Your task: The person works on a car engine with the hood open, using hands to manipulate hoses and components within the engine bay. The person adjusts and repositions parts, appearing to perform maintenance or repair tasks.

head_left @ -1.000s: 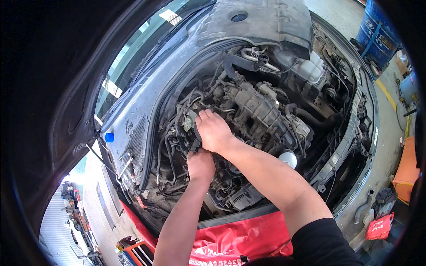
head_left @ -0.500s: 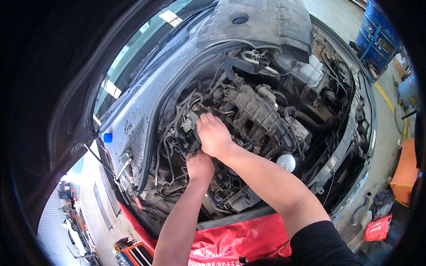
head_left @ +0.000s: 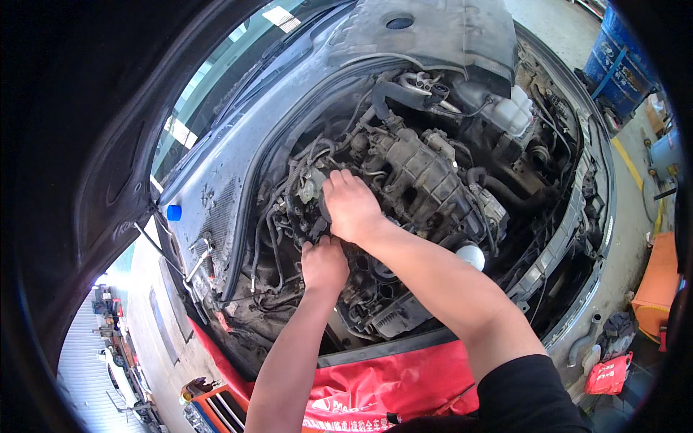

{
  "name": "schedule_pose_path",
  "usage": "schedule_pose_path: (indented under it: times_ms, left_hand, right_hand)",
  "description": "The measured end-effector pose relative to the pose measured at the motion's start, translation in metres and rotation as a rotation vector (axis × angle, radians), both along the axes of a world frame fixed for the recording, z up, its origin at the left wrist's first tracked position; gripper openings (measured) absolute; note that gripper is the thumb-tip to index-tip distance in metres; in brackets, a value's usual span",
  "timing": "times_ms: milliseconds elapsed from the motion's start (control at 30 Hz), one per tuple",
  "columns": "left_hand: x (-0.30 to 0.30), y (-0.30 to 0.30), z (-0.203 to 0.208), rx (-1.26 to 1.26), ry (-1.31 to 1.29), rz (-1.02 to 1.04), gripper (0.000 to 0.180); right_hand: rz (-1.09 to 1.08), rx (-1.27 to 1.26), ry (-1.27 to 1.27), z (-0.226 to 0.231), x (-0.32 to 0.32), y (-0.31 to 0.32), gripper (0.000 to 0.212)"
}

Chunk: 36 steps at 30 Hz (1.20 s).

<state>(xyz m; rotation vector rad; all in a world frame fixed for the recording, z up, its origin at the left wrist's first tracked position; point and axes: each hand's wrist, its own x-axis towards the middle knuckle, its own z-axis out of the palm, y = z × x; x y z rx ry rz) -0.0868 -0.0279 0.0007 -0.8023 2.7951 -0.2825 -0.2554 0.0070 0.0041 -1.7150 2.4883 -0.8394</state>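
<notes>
Right hand (head_left: 351, 206): fingers curled over a connector (head_left: 312, 186) on the engine (head_left: 426, 173), steadying it; hold unclear.
Left hand (head_left: 323, 265): reaching under, grip hidden among hoses (head_left: 268, 238).

Engine (head_left: 426, 180): dull cast metal, grimy, rough. Hoses (head_left: 505, 191): matt black rubber. Fender cover (head_left: 390, 382) at 6 o'clock: glossy red cloth. Reservoir (head_left: 509, 112): translucent white plastic, smooth.
</notes>
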Motion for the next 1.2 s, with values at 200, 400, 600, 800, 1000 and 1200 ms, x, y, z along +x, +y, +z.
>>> schedule_pose_path:
  times_ms: [200, 400, 600, 800, 1000, 1200]
  left_hand:
    - [0.027, 0.014, 0.016, 0.207, 0.508, 0.446, 0.087]
    - [0.037, 0.014, 0.007, 0.485, 0.492, 0.926, 0.118]
    - [0.048, 0.006, -0.002, 0.541, 0.534, 0.908, 0.115]
    - [0.067, -0.016, -0.020, 0.596, 0.602, 0.767, 0.104]
    - [0.078, -0.024, -0.012, 0.745, 0.654, 0.753, 0.106]
    - [0.071, -0.022, 0.000, 0.751, 0.634, 0.735, 0.103]
  right_hand:
    - [-0.034, -0.055, -0.042, -0.008, -0.003, 0.009, 0.064]
    - [-0.062, -0.095, -0.007, -0.012, -0.002, 0.009, 0.062]
    - [-0.033, 0.007, 0.022, -0.005, -0.004, 0.010, 0.047]
    - [0.023, -0.038, -0.004, -0.008, -0.010, 0.003, 0.051]
    - [-0.155, -0.370, -0.169, 0.011, 0.044, 0.060, 0.050]
    - [-0.055, -0.054, -0.772, 0.005, 0.153, 0.121, 0.056]
